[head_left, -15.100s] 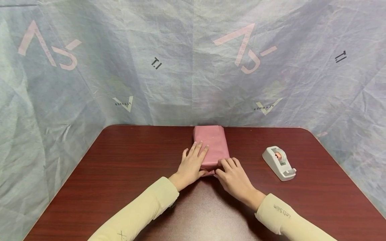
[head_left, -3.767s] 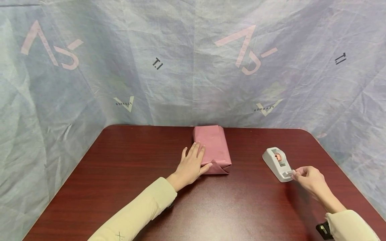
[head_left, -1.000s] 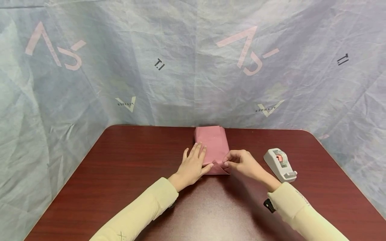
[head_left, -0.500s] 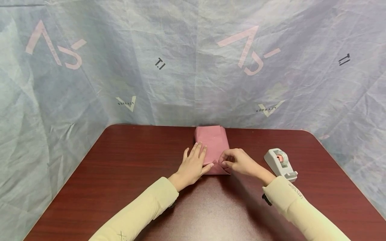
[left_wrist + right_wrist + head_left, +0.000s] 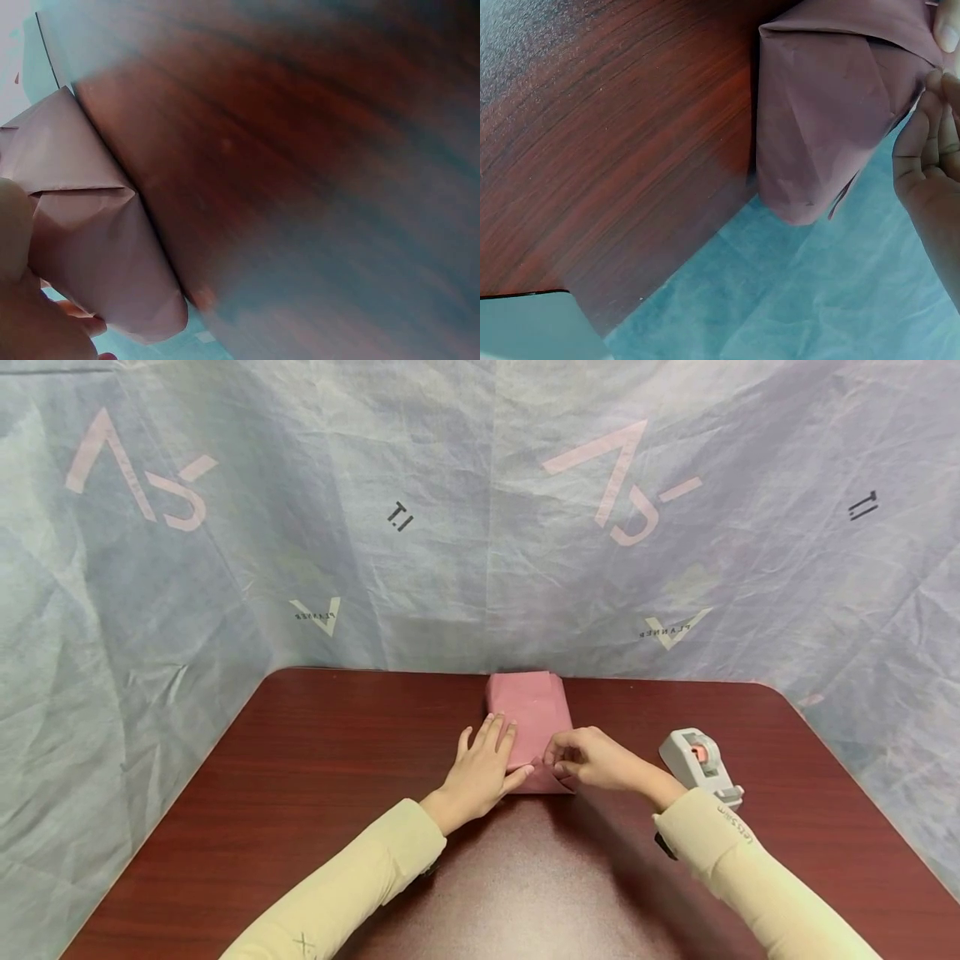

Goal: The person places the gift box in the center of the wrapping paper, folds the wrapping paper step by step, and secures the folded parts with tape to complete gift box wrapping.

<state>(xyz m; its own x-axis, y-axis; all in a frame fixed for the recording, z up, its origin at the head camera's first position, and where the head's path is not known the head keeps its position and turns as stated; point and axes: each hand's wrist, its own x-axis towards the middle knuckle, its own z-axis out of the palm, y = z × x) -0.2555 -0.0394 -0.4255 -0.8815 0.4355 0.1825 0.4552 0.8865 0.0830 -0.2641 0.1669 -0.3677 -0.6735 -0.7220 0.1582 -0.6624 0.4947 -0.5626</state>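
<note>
A white tape dispenser (image 5: 697,762) stands on the dark red table (image 5: 337,735), to the right of a pink paper-wrapped package (image 5: 528,702). The package lies at the table's far edge, just before the hanging grey cloth (image 5: 420,427) with its mirrored lettering. In the head view the right sleeve (image 5: 750,868) covers the dispenser's near corner, and the two hands hide parts of the package.

The left hand (image 5: 480,772) rests on the package, fingers straight and spread apart over its left side, thumb towards the near end. The right hand (image 5: 596,760) is at the near end's folded flap, fingers bent, thumb and forefinger tips close together — I cannot tell whether they pinch anything or only touch the paper.

The left wrist view alone gives the sharp corner and crease beside the table top. The right wrist view shows a thin sliver of paper (image 5: 844,196) standing off the package's edge — the head view does not.
</note>
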